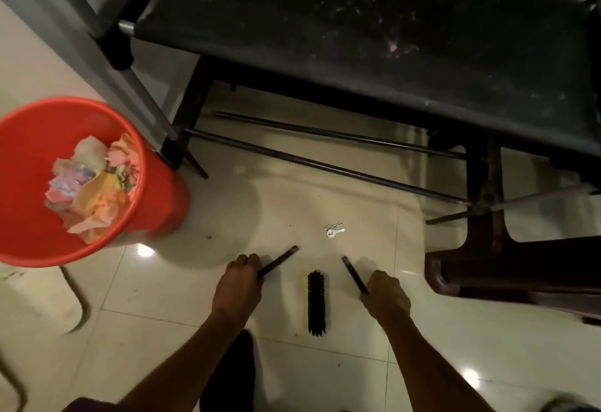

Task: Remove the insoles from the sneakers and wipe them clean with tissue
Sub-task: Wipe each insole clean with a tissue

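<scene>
bare tiles between bucket (156, 203) and stool (507, 268)

Head camera, steeply down at floor (292, 190)

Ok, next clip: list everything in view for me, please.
Bucket: one, red, floor at left.
Crumpled paper: heap, pink and orange, inside bucket.
Rack shelf: one, black, dusty, top of view.
Stool: one, dark brown, right edge.
Keys: small bunch, silver, floor ahead of brush.
Brush: one, black with yellow edge, floor, bottom centre.
Left strip: one, dark, thin, left of brush.
Right strip: one, dark, thin, right of brush.
Left hand: one, grips left strip.
Right hand: one, grips right strip.
</scene>
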